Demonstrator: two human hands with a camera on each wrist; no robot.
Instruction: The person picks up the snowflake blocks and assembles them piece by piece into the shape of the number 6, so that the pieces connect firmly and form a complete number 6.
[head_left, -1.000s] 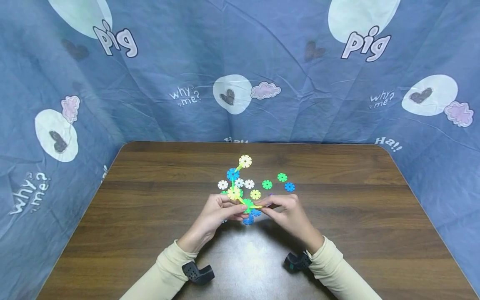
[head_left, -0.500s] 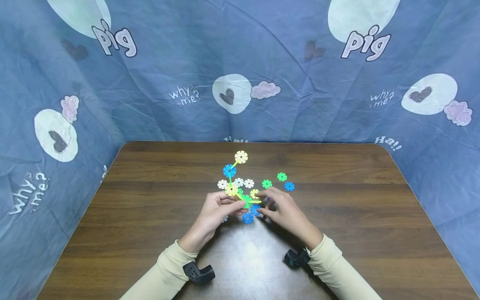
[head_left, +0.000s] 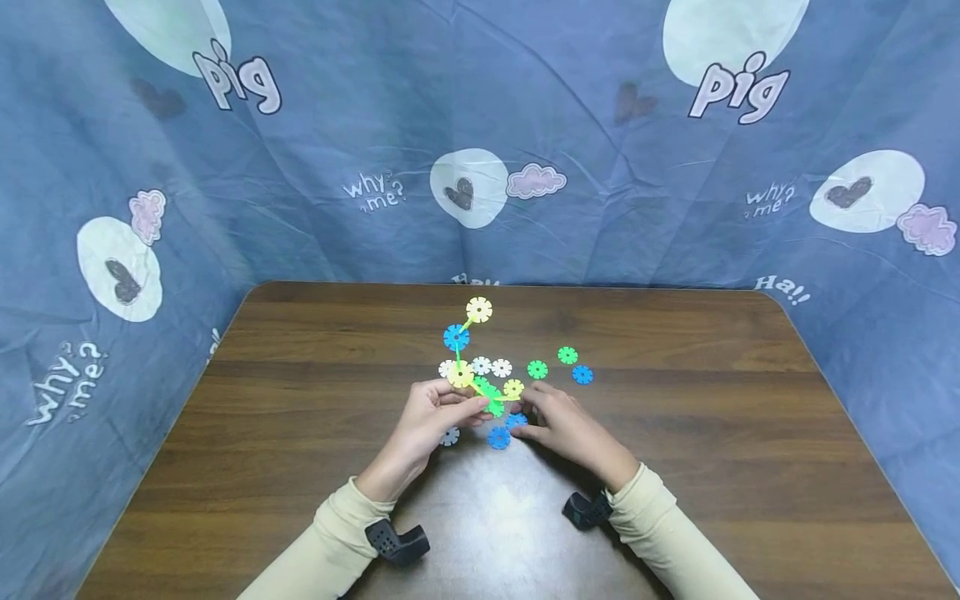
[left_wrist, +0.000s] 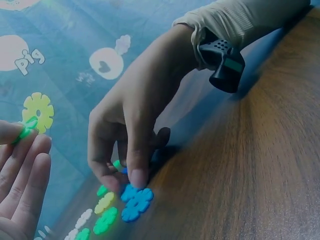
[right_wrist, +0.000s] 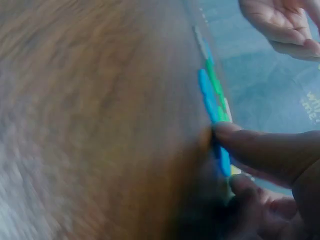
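My left hand (head_left: 435,419) pinches a green snowflake disc (head_left: 495,407) between thumb and fingers. It belongs to a joined chain of slotted plastic discs, with a yellow disc (head_left: 461,375), a blue disc (head_left: 456,337) and another yellow disc (head_left: 478,310) at its far end. A yellow disc seen edge-on sticks out to the right. My right hand (head_left: 573,429) is low over the table, thumb and fingers bent and apart. In the left wrist view, its thumb tip is right at the edge of loose blue discs (left_wrist: 136,204).
On the brown wooden table (head_left: 697,400) lie loose white discs (head_left: 502,367), green discs (head_left: 567,355), a yellow disc (head_left: 513,388) and a blue disc (head_left: 582,375). Another white disc (head_left: 450,436) lies near the left hand. A printed blue cloth (head_left: 315,167) hangs behind the table.
My right hand has let go of the yellow disc on the chain and gone down to the loose blue discs. The left hand keeps its hold; the chain has shifted slightly left and away.
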